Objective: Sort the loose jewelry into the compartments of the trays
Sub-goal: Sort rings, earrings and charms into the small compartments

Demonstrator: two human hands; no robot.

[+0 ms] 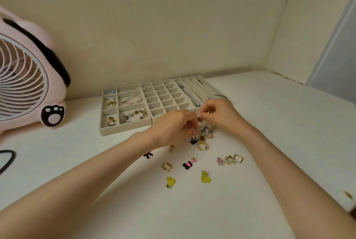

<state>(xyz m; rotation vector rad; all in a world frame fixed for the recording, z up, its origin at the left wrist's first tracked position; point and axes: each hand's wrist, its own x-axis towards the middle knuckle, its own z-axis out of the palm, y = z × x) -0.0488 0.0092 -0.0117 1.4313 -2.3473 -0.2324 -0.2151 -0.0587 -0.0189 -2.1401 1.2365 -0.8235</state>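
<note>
Three beige trays stand side by side at the back of the white table: a left tray (126, 130) with bracelets and brooches, a middle grid tray (144, 94) of small cells, and a right tray (185, 80) of long slots holding chains. In front of them lies loose jewelry: a cluster of gold rings and charms (204, 138), two yellow-green hearts (170, 181), a gold oval hoop (166, 166), pink and black pieces (187, 164). My left hand (173, 128) and my right hand (217, 112) meet above the cluster, both pinching a small gold piece (200, 119) between their fingertips.
A pink fan (27, 84) with a paw print stands at the left. A black cord (8, 158) loops at the left edge. Walls close the back and the right side. Gold rings and a pink star (230, 159) lie at the right.
</note>
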